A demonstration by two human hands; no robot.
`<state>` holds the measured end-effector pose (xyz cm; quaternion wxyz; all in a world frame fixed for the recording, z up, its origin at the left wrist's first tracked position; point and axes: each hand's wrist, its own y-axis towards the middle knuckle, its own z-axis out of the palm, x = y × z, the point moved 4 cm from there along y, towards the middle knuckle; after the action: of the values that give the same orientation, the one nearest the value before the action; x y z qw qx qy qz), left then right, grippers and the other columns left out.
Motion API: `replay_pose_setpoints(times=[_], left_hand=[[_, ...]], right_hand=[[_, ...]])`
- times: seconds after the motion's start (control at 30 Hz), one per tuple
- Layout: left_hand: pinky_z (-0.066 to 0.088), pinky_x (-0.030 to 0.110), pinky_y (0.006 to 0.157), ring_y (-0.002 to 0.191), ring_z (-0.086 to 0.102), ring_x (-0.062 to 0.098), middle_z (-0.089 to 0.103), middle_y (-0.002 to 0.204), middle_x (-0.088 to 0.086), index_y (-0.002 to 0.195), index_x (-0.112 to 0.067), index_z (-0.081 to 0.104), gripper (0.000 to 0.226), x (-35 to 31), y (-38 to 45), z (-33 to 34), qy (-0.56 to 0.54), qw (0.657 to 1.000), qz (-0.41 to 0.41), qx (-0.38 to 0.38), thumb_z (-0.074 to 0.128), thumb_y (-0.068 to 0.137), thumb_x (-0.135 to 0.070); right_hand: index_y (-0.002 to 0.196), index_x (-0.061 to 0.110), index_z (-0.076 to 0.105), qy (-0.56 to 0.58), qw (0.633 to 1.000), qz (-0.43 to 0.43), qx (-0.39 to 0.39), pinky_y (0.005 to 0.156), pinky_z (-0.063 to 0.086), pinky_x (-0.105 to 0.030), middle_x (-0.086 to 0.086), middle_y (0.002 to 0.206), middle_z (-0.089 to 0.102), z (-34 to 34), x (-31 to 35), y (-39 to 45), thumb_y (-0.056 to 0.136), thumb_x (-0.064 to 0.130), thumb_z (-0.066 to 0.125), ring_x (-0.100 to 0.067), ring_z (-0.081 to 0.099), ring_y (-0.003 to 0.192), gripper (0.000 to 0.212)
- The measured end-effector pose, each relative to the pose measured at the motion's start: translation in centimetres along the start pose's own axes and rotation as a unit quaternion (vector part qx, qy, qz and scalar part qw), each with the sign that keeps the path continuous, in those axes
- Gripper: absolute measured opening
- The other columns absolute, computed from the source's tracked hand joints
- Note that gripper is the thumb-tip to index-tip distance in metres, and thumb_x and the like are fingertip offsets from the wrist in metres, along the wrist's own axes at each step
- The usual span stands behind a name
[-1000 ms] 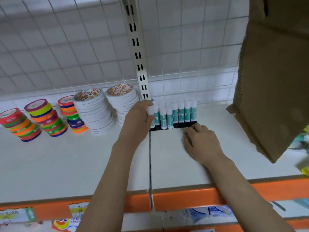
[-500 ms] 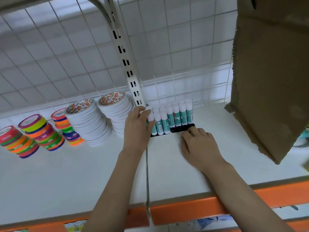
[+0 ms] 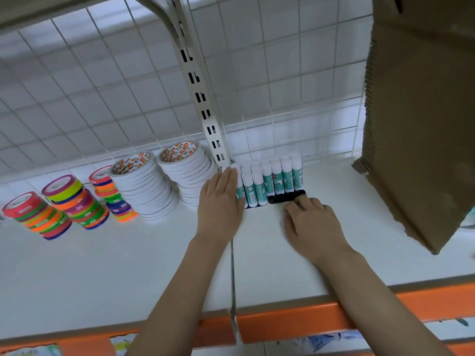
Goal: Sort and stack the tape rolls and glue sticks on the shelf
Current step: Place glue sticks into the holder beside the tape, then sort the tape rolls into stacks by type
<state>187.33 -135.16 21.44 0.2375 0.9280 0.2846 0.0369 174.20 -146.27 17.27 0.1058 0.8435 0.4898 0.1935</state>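
Note:
A row of several white-and-teal glue sticks (image 3: pixel 272 179) stands upright on black bases at the back of the white shelf (image 3: pixel 128 265). My left hand (image 3: pixel 221 204) lies flat with straight fingers against the leftmost stick. My right hand (image 3: pixel 312 226) rests on the shelf, its curled fingertips touching the black bases in front of the row. Left of the sticks stand two stacks of white tape rolls (image 3: pixel 144 186) and three leaning stacks of coloured tape rolls (image 3: pixel 74 201).
A slotted metal upright (image 3: pixel 198 93) rises behind the glue sticks, against a wire grid back. A cardboard box (image 3: pixel 421 119) hangs over the right side of the shelf. An orange rail (image 3: pixel 308 322) runs along the shelf's front edge.
My left hand has flattened, its fingers now straight against the leftmost stick. The row of sticks looks tighter. The camera has tilted upward; my right hand stays at the bases.

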Motion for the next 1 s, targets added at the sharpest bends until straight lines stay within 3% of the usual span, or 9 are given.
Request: replay_pose_setpoints(times=[0.1, 0.17, 0.23, 0.33, 0.43, 0.57, 0.67, 1.0], left_hand=[[0.010, 0.030, 0.113, 0.142, 0.020, 0.023, 0.026, 0.153, 0.005, 0.148, -0.012, 0.020, 0.065, 0.3, 0.0, -0.8, 0.010, 0.999, 0.010, 0.035, 0.052, 0.093, -0.027], [0.011, 0.030, 0.112, 0.141, 0.020, 0.021, 0.025, 0.153, 0.004, 0.149, -0.015, 0.017, 0.068, 0.6, -0.2, -1.7, 0.001, 0.999, 0.010, 0.040, 0.053, 0.092, -0.028], [0.022, 0.035, 0.108, 0.136, 0.032, 0.025, 0.036, 0.147, 0.007, 0.146, -0.014, 0.028, 0.065, 1.2, -0.7, -2.6, -0.019, 0.999, 0.007, 0.035, 0.058, 0.089, -0.026], [0.041, 0.042, 0.088, 0.110, 0.055, 0.032, 0.058, 0.123, 0.009, 0.128, -0.010, 0.054, 0.049, 2.8, -2.8, -3.5, -0.025, 0.999, 0.009, 0.025, 0.056, 0.082, -0.028], [0.047, 0.043, 0.074, 0.097, 0.062, 0.034, 0.065, 0.109, 0.010, 0.106, -0.009, 0.067, 0.036, 5.6, -6.1, -3.8, -0.027, 0.999, -0.032, 0.031, 0.057, 0.079, -0.031], [0.035, 0.041, 0.096, 0.126, 0.043, 0.029, 0.046, 0.138, 0.006, 0.122, -0.016, 0.059, 0.036, 11.6, -11.0, -4.2, -0.038, 0.988, -0.129, 0.076, 0.055, 0.091, -0.032], [0.034, 0.042, 0.097, 0.126, 0.042, 0.029, 0.046, 0.139, 0.007, 0.121, -0.015, 0.060, 0.034, 17.3, -14.2, -5.8, -0.060, 0.983, -0.162, 0.067, 0.058, 0.090, -0.029], [0.031, 0.035, 0.101, 0.126, 0.039, 0.018, 0.047, 0.133, -0.003, 0.126, -0.022, 0.054, 0.035, 34.2, -22.7, -11.6, -0.067, 0.972, -0.204, 0.098, 0.046, 0.095, -0.036]], right_hand=[[0.104, 0.007, 0.064, 0.020, 0.999, 0.012, 0.046, 0.078, 0.043, -0.037, -0.011, 0.102, 0.060, -0.3, 0.5, -0.1, 0.086, 0.015, 0.056, -0.033, 0.056, 0.093, 0.021], [0.123, 0.012, 0.053, 0.018, 0.997, -0.006, 0.070, 0.090, 0.036, -0.032, -0.007, 0.121, 0.051, -0.7, 1.3, 0.0, 0.093, 0.022, 0.044, -0.027, 0.047, 0.112, 0.033], [0.129, 0.015, 0.049, 0.037, 0.997, -0.013, 0.068, 0.094, 0.033, -0.029, -0.004, 0.127, 0.047, -1.1, 2.5, 0.0, 0.094, 0.025, 0.042, -0.023, 0.043, 0.118, 0.037], [0.130, 0.012, 0.051, 0.065, 0.996, -0.017, 0.061, 0.095, 0.035, -0.029, -0.006, 0.126, 0.049, -1.4, 4.9, 0.0, 0.093, 0.023, 0.047, -0.026, 0.045, 0.118, 0.038], [0.117, 0.006, 0.060, 0.089, 0.994, -0.039, 0.041, 0.091, 0.041, -0.033, -0.012, 0.116, 0.056, -0.8, 8.7, -0.5, 0.088, 0.018, 0.055, -0.033, 0.052, 0.108, 0.032], [0.098, 0.006, 0.067, 0.116, 0.992, -0.039, 0.036, 0.078, 0.051, -0.036, -0.013, 0.096, 0.064, 1.3, 15.2, -1.6, 0.081, 0.026, 0.048, -0.034, 0.062, 0.087, 0.033], [0.091, 0.008, 0.068, 0.118, 0.992, -0.043, 0.034, 0.071, 0.054, -0.035, -0.011, 0.088, 0.065, 2.9, 21.5, -2.2, 0.079, 0.031, 0.041, -0.032, 0.064, 0.078, 0.038], [0.097, 0.006, 0.068, 0.128, 0.987, -0.058, 0.085, 0.080, 0.055, -0.039, -0.014, 0.096, 0.066, 7.5, 40.8, -3.2, 0.081, 0.032, 0.036, -0.036, 0.063, 0.088, 0.044]])
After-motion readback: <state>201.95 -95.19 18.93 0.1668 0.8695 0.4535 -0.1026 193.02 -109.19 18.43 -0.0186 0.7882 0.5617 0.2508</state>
